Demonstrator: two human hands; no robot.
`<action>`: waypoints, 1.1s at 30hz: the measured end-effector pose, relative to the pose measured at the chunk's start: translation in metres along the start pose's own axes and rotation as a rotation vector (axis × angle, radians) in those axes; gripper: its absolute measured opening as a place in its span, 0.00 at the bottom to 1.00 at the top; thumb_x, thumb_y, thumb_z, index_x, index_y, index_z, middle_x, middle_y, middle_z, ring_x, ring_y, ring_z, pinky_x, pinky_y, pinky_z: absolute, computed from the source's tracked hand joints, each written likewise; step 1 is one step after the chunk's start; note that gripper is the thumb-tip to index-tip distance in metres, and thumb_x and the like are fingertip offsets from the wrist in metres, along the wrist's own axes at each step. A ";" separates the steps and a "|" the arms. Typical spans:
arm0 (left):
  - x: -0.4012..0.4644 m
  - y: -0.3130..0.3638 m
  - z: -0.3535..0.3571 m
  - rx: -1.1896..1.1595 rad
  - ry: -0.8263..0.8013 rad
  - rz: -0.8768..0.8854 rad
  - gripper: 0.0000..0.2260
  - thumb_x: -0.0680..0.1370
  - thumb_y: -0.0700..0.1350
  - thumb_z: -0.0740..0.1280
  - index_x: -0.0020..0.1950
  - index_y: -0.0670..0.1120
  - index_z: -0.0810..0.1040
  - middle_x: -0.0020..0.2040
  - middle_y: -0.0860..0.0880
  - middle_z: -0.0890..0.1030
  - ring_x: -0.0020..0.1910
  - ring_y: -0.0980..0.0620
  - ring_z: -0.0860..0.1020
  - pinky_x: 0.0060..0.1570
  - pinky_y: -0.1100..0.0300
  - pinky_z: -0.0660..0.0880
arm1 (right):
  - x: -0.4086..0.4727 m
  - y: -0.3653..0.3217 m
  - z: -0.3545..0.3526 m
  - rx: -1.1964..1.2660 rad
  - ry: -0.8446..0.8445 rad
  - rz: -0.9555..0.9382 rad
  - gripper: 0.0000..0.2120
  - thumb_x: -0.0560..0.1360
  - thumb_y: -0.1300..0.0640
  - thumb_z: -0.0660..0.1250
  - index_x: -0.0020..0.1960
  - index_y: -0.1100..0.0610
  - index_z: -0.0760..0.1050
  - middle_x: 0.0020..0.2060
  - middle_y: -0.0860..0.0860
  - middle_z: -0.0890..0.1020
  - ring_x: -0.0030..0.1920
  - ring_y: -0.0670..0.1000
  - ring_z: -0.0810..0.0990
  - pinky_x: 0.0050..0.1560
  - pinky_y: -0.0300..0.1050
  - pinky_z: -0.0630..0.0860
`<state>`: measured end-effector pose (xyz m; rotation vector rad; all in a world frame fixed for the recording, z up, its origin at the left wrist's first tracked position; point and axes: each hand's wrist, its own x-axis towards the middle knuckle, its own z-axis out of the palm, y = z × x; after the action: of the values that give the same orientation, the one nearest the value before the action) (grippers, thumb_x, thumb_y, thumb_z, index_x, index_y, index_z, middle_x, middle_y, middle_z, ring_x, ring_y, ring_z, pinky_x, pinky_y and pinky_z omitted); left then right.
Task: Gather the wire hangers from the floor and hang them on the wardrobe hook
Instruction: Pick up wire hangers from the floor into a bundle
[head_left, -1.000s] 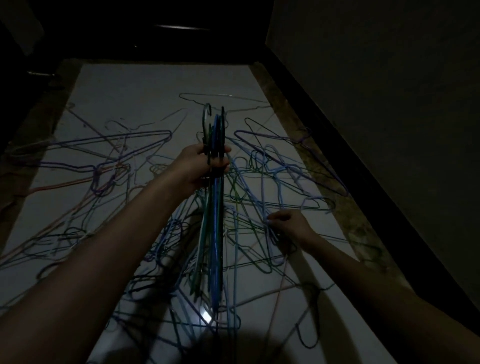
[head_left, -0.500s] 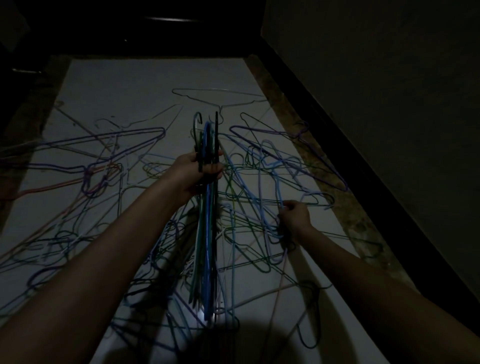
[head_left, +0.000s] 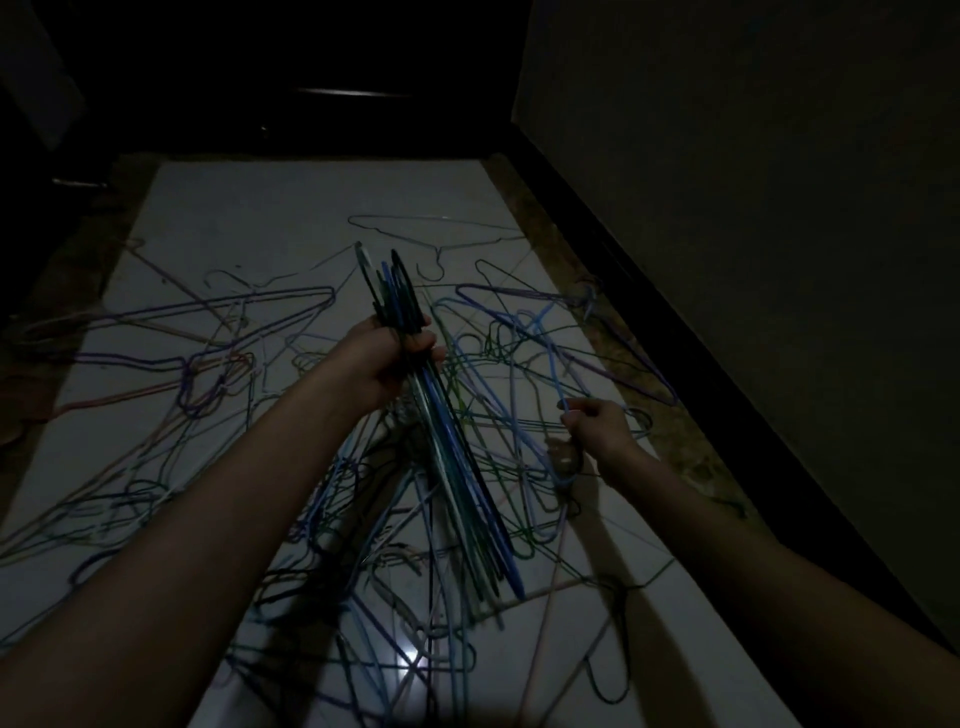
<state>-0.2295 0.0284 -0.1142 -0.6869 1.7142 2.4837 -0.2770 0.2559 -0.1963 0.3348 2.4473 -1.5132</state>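
Thin coated wire in blue, green, black and purple makes up the bundle of hangers (head_left: 441, 415) gripped in a person's left hand (head_left: 387, 358), fingers curled tight around the necks. The bundle is held above the floor, seen edge-on, its hooks pointing up and away and its lower ends slanting down toward the right. The right hand (head_left: 597, 431) pinches a light blue hanger (head_left: 550, 364) between thumb and fingers and holds it partly raised out of the tangle. Dozens of loose hangers (head_left: 208, 374) lie scattered and overlapping across the pale tiled floor (head_left: 291, 208), among them a whitish hanger (head_left: 431, 234) lying apart at the far end. A dark skirting board (head_left: 675, 322) runs along the wall on the right, and the room is dimly lit, with a bright reflection on the tiles near the bottom.

Compared with half a second earlier, the bundle has tipped from nearly vertical to a clear slant, its lower ends swung rightward. The right hand has lifted from the pile and moved farther right, drawing the light blue hanger up with it.
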 end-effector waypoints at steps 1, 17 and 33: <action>-0.002 0.003 0.002 0.005 -0.013 0.007 0.11 0.78 0.29 0.59 0.42 0.43 0.71 0.37 0.45 0.73 0.36 0.48 0.76 0.29 0.62 0.78 | -0.001 -0.002 -0.004 -0.005 -0.014 -0.001 0.12 0.78 0.67 0.59 0.59 0.68 0.73 0.46 0.57 0.74 0.36 0.50 0.72 0.26 0.32 0.70; -0.032 0.043 -0.008 -0.023 0.030 0.015 0.10 0.77 0.31 0.61 0.42 0.45 0.72 0.39 0.45 0.76 0.37 0.51 0.77 0.37 0.58 0.74 | -0.022 -0.055 -0.042 0.093 0.150 -0.160 0.10 0.79 0.67 0.57 0.58 0.64 0.72 0.50 0.57 0.73 0.42 0.51 0.72 0.44 0.43 0.66; -0.045 0.061 -0.007 -0.084 0.044 0.060 0.10 0.78 0.30 0.59 0.45 0.44 0.75 0.36 0.47 0.75 0.34 0.52 0.75 0.37 0.60 0.73 | -0.039 -0.096 -0.057 0.163 0.228 -0.276 0.11 0.79 0.64 0.60 0.60 0.63 0.73 0.55 0.58 0.76 0.51 0.52 0.74 0.51 0.46 0.70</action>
<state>-0.2041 0.0078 -0.0457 -0.7118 1.6776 2.6128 -0.2755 0.2629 -0.0780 0.2150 2.6391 -1.8899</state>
